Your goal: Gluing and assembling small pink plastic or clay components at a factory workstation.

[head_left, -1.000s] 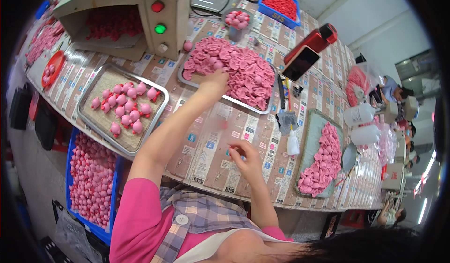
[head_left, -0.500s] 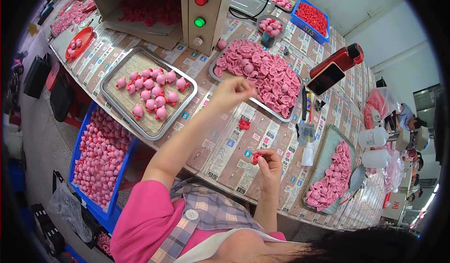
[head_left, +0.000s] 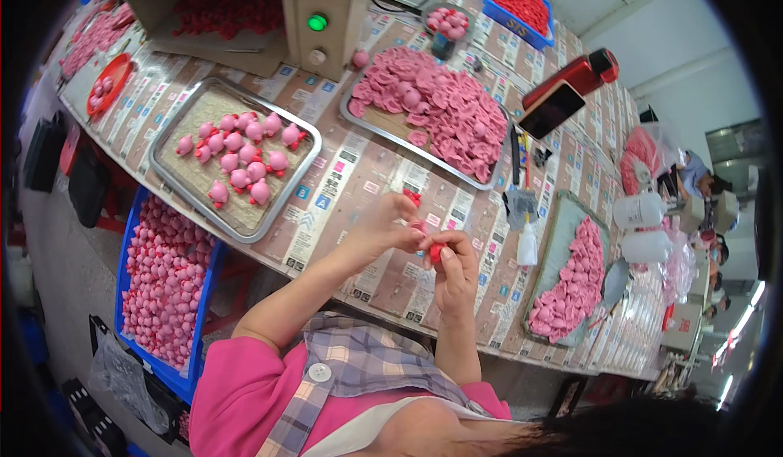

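Observation:
My left hand (head_left: 382,230) has its fingers curled around a small pink rubbery piece (head_left: 418,226), partly hidden by the fingertips. Close against it, my right hand (head_left: 455,271) pinches a small red piece (head_left: 436,252) between thumb and fingers. The two hands meet above the table near its front edge. Just beyond the left fingers lie small red pieces (head_left: 413,197) on the table. Farther back, a metal tray (head_left: 424,157) carries a heap of pink petal-like pieces (head_left: 465,106).
To the left, a metal tray (head_left: 167,181) holds pink balls with red parts. A blue crate (head_left: 122,294) of similar balls stands below the table edge. A boxy machine (head_left: 314,17) is behind. At right are a phone (head_left: 552,108), a white bottle (head_left: 528,245) and a green tray (head_left: 571,212).
My left hand has come back from the heaped tray toward my right hand, now with a pink piece in its fingers. My right hand still holds the red piece, turned and slightly raised.

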### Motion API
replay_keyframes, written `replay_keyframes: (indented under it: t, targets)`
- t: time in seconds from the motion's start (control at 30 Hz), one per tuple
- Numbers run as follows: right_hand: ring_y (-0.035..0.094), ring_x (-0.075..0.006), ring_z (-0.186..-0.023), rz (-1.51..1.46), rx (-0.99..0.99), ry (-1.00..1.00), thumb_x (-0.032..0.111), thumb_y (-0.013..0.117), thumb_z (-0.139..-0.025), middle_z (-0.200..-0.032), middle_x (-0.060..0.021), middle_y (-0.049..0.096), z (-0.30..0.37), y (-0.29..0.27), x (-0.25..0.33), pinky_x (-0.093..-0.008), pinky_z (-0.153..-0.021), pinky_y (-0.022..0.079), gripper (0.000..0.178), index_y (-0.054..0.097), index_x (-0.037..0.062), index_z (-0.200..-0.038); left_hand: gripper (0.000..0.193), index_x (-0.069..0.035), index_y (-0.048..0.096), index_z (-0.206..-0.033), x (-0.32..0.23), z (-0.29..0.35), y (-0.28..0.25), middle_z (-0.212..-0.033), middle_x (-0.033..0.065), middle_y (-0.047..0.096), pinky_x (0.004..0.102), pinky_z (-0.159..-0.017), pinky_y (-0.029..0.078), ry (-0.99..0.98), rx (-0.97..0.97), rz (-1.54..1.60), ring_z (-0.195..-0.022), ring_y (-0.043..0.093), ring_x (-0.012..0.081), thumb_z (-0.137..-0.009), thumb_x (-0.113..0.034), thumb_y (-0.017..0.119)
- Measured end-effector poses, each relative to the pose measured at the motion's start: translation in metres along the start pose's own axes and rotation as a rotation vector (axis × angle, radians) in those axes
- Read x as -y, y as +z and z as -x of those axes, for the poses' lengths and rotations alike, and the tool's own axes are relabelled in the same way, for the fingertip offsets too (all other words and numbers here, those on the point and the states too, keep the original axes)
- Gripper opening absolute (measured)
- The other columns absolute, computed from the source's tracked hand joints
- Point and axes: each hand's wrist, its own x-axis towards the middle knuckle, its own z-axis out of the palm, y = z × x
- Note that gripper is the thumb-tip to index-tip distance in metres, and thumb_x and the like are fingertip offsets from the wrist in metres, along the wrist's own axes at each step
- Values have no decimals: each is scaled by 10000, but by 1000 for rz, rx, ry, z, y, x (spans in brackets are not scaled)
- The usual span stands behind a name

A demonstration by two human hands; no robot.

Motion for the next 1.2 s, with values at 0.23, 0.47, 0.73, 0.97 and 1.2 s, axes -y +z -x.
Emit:
replay_keyframes:
  t: [0.23, 0.47, 0.73, 0.97, 1.2]
  targets:
    - [542, -139, -791, -54, -68, 103, 24, 472, -804, -923, -96, 533, -1, -12, -1, -262, -711, 458, 248, 445, 0, -1049, 138, -47, 545, -881, 5, 1, 0, -717, 16, 563, 198, -563, 414, 4, -76, -41, -631, 508, 66, -751, -73, 583]
    - [547, -134, -835, -19, -107, 117, 1, 493, -795, -951, -82, 533, 2, -3, -6, -254, -760, 456, 267, 477, -13, -1062, 88, -32, 555, -831, 15, 0, 13, -710, 1, 551, 179, -609, 406, 101, -199, -179, -655, 515, 49, -750, -55, 578]
    - [545, -122, -832, -28, -173, 134, 35, 505, -801, -944, -76, 556, 2, -13, -6, -240, -740, 451, 279, 478, -12, -1075, 125, -8, 529, -885, 10, 4, 14, -856, 39, 548, 211, -688, 421, 183, -71, -360, -768, 538, 92, -767, -41, 557]
    - [537, -124, -855, -82, -109, 127, 41, 539, -781, -934, -71, 560, 1, -20, -5, -239, -743, 450, 264, 502, -6, -1038, 207, 4, 553, -926, -11, 9, 23, -814, 56, 551, 223, -664, 422, 269, 7, -828, -729, 540, 116, -723, -26, 581]
    - [535, -129, -866, -26, -20, 91, -2, 533, -771, -926, -72, 552, 2, -25, 0, -253, -774, 455, 239, 503, -11, -1008, 124, -25, 596, -798, -13, 11, 29, -653, 61, 551, 254, -526, 400, 446, -26, -891, -573, 517, 149, -676, -31, 613]
